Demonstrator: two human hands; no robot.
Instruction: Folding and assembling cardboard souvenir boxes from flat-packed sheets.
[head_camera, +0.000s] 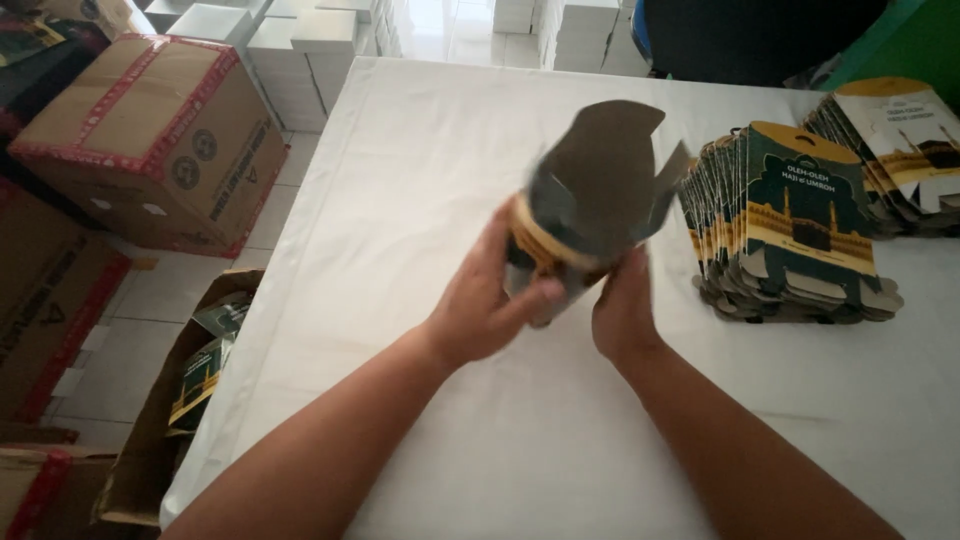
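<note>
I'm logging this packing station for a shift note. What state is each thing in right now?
Carton blank: half folded, flaps open, held above the table by both hands.
Left hand: gripping the carton's left side.
Right hand: gripping its lower right edge.
Stack of flat cartons: unfolded, leaning in a row on the white table.
Brown shipping box: taped shut, on the floor.
Open floor box: open, printed cartons inside.

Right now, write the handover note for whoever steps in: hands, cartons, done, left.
Left hand: grips the half-opened carton at its lower left side.
Right hand: holds the carton's lower right edge.
The carton is above the white table, flaps open, grey inside showing.
Flat cartons: a leaning stack at right, another stack behind it.
Done: carton picked up and partly opened.
Left: it is not yet a closed box; both stacks remain flat.
</note>
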